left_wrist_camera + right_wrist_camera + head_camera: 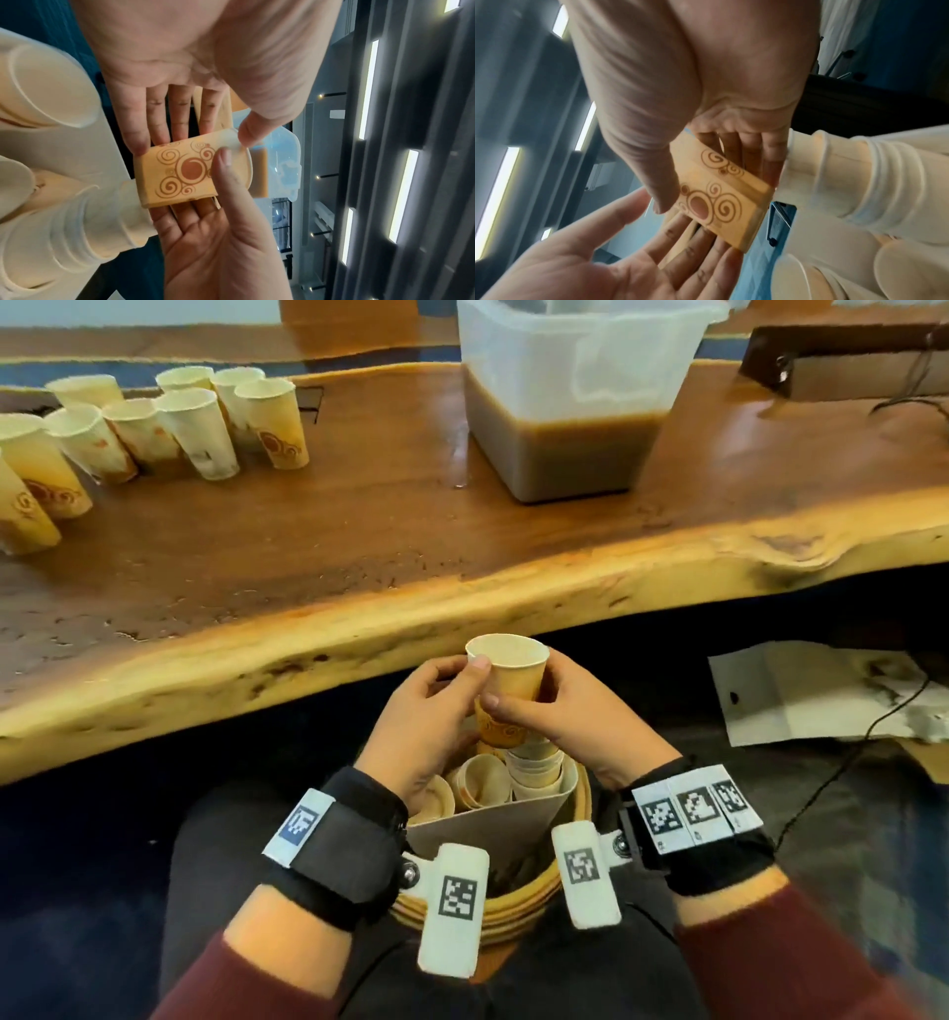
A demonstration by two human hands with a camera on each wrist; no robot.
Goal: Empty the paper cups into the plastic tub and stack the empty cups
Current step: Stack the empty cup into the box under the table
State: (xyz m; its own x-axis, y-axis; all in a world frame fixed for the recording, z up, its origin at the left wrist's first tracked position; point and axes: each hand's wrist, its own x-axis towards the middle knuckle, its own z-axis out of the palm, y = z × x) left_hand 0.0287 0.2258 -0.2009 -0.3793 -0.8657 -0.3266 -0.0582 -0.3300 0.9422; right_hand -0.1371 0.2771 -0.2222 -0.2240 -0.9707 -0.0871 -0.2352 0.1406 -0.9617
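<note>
I hold an orange swirl-print paper cup point(509, 674) upright below the table's front edge, over my lap. My left hand point(436, 706) grips its left side, thumb at the rim. My right hand point(557, 708) grips its right side, thumb across the front. Its base meets the top of a stack of empty cups point(534, 770) standing in a round basket point(513, 909). The left wrist view shows both thumbs on the cup point(180, 172); the right wrist view shows the cup point(721, 201) against the stack point(847, 182). The plastic tub point(565, 377), holding brown liquid, stands at the table's back.
Several paper cups point(205, 423) stand at the table's back left. Loose cups point(477, 783) and a cardboard sheet point(488, 824) lie in the basket. A dark box point(847, 361) sits at the back right. Creased paper point(811, 695) and a black cable point(821, 788) lie on the floor.
</note>
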